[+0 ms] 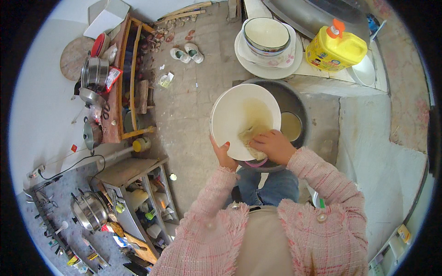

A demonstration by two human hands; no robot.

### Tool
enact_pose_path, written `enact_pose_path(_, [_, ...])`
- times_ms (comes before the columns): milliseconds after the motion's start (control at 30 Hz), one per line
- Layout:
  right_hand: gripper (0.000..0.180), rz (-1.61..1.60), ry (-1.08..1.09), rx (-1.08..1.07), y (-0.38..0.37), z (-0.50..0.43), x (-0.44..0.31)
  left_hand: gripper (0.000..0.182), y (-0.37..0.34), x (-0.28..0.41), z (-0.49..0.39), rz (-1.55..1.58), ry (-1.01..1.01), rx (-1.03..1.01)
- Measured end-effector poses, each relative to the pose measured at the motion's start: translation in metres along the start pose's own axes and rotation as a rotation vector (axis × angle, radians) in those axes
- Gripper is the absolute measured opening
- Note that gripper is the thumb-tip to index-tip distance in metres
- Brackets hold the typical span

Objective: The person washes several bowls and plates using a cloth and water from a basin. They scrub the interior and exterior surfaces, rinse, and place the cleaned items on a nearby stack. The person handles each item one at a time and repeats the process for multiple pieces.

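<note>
My left hand (223,151) grips the rim of a large white bowl (226,114), its thumb over the edge. The bowl is tilted above a big dark basin (298,96), and some cloudy yellowish liquid lies inside it. With my right hand (274,146) I press a wet, pale cloth (250,136) against the bowl's inner wall. Beside the bowl, within the basin, a smaller round dish or bowl (291,127) shows partly. A pink curved rim (256,163) peeks out under the bowl's near side.
Stacked bowls and plates (266,58) stand on a tiled ledge (312,81) beyond the basin, next to a yellow pump jug (335,48). A wooden cabinet (117,114) with pots and a grey shelf unit (138,169) line the left. White shoes (187,53) lie on the floor.
</note>
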State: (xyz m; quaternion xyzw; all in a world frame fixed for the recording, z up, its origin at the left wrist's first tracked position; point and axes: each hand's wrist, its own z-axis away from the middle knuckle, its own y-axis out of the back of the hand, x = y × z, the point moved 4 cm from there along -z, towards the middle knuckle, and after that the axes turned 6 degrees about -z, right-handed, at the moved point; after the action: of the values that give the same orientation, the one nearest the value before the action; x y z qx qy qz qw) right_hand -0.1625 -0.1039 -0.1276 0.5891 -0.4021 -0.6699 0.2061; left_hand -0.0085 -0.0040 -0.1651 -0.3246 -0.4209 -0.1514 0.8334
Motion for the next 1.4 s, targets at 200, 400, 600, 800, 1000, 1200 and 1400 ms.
enact_pose_path(200, [0.031, 0.287, 0.025, 0.046, 0.010, -0.005, 0.022, 0.082, -0.014, 0.020, 0.004, -0.105, -0.083, -0.004])
enact_pose_path(400, [0.037, 0.253, -0.012, 0.081, 0.005, -0.004, 0.018, 0.089, -0.021, 0.029, -0.001, -0.100, -0.148, -0.066])
enact_pose_path(600, [0.050, 0.137, -0.073, 0.012, -0.012, -0.001, -0.010, 0.089, -0.028, 0.031, 0.004, -0.122, -0.143, -0.038])
enact_pose_path(800, [0.069, -0.222, -0.111, -0.005, -0.025, -0.011, -0.035, 0.085, -0.030, 0.025, 0.006, -0.106, -0.119, -0.060])
enact_pose_path(1000, [0.065, -0.633, -0.181, 0.048, -0.026, -0.029, -0.050, 0.078, -0.016, 0.010, 0.003, -0.085, -0.012, 0.007])
enact_pose_path(1200, [0.064, -0.766, -0.204, 0.016, -0.007, -0.029, -0.059, 0.073, -0.017, 0.013, 0.004, -0.147, 0.003, 0.076])
enact_pose_path(1400, [0.065, -0.356, -0.121, 0.041, 0.003, -0.013, -0.049, 0.072, -0.035, 0.036, 0.011, -0.046, -0.061, -0.045])
